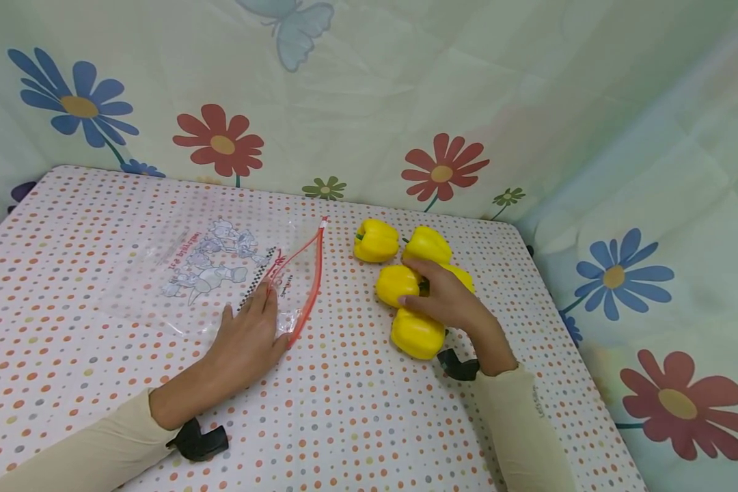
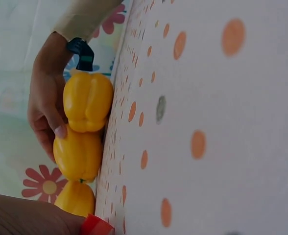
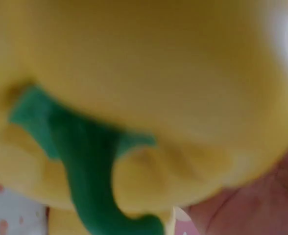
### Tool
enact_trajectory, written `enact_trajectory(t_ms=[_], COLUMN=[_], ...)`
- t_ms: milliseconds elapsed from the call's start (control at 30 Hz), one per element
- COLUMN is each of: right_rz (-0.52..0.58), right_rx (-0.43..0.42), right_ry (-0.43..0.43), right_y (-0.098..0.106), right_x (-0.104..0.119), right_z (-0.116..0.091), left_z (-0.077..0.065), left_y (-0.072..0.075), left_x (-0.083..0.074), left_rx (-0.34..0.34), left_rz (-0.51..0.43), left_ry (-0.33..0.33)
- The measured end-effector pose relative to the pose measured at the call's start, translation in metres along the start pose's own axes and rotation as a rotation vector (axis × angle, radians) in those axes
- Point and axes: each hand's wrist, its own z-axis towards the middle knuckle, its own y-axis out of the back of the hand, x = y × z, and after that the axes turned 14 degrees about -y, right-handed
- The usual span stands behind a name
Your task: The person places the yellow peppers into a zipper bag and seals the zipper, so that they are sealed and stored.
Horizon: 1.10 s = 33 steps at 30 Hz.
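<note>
Several yellow bell peppers [image 1: 418,335] sit grouped right of centre on the table. My right hand [image 1: 445,297] grips one yellow bell pepper [image 1: 396,287] in the middle of the group, thumb on its near side and fingers over its far side. The right wrist view is filled by a blurred yellow pepper with a green stem [image 3: 92,166]. To the left lies a clear plastic zip bag [image 1: 178,301] with printed cartoon figures and a red zip edge [image 1: 310,301]. My left hand [image 1: 246,342] rests on it at the mouth, fingers extended, thumb at the red edge.
A dotted cloth covers the table [image 1: 344,424]. Two more peppers stand at the back of the group, one far left [image 1: 376,240] and one beside it [image 1: 429,244]. A flowered curtain [image 1: 357,102] hangs behind the table and along its right side.
</note>
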Motion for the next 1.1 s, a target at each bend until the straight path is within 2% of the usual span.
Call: enact_trajectory(t_ms=[133,267,433,600,1100], right_rz=[0.039,0.066,0.112,0.203,0.386], right_rx=[-0.002,-0.046,-0.126,-0.166,-0.133], right_ry=[0.004,0.022,0.079,0.140,0.204], right_y=[-0.003,-0.003,-0.004,-0.008,-0.023], right_x=[0.001,0.002,0.006,0.015,0.055], right_z=[0.002,0.003,0.001,0.001,-0.005], left_z=[0.000,0.000,0.000,0.000,0.000], left_y=[-0.001,-0.001,0.001,0.001,0.002], left_x=[0.000,-0.001,-0.001,-0.001,-0.001], left_rx=[0.002,0.005,0.007,0.011,0.023], left_rz=[-0.001,0.007,0.011,0.007,-0.012], left_ry=[0.002,0.000,0.001,0.003,0.004])
